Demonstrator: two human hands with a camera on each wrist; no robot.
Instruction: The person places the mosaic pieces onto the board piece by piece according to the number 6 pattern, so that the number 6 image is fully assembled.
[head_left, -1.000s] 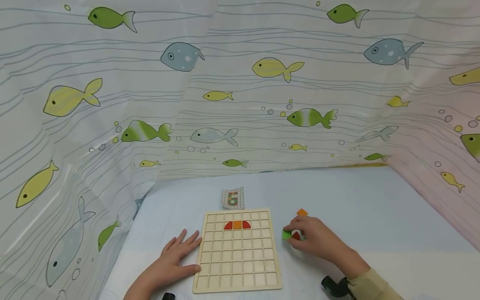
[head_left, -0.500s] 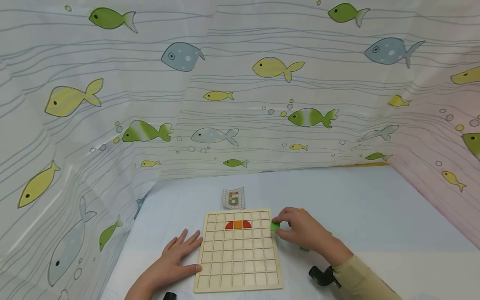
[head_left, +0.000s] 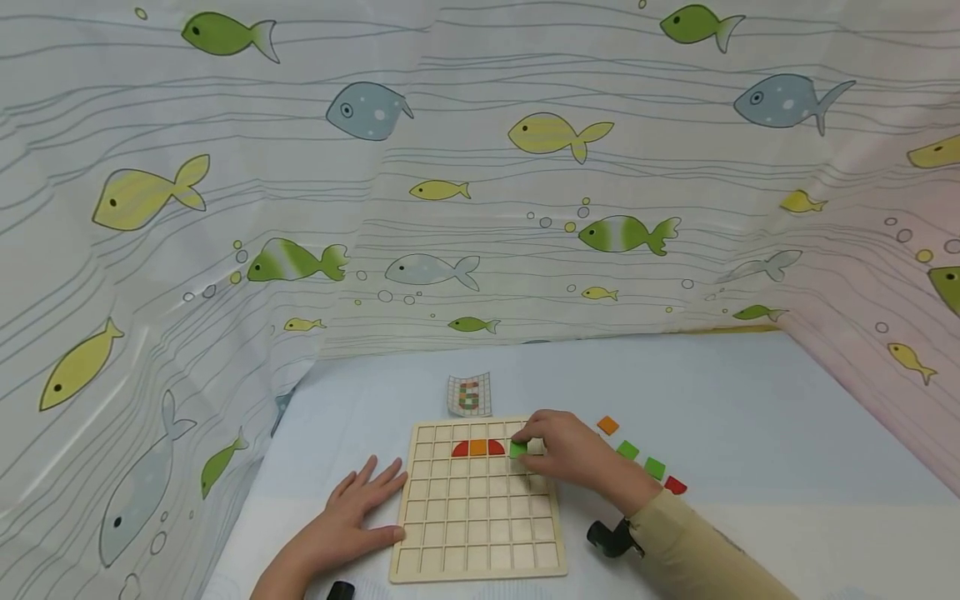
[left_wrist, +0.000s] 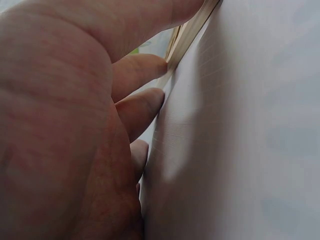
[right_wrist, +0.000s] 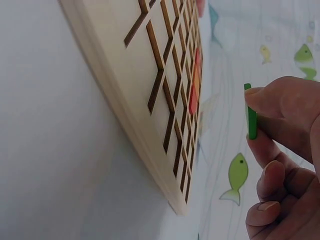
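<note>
My right hand (head_left: 566,450) pinches a green square tile (right_wrist: 251,112) between thumb and finger. In the right wrist view the tile is held edge-on, apart from the wooden grid board (head_left: 480,533). From the head it appears over the board's upper right cells. Two red rounded tiles (head_left: 461,449) flank an orange square (head_left: 478,448) in the board's second row. My left hand (head_left: 341,521) lies spread on the table, with its thumb and a fingertip touching the board's left edge, as the left wrist view also shows.
Right of the board lie an orange tile (head_left: 607,425), two green tiles (head_left: 655,468) and a red tile (head_left: 675,485). Behind the board sits a small pattern card (head_left: 468,395). A fish-printed curtain (head_left: 480,183) encloses the table at the back and sides.
My right hand has brought the green tile leftward from beside the loose tiles to over the board, uncovering those tiles. My left hand has stayed at the board's edge.
</note>
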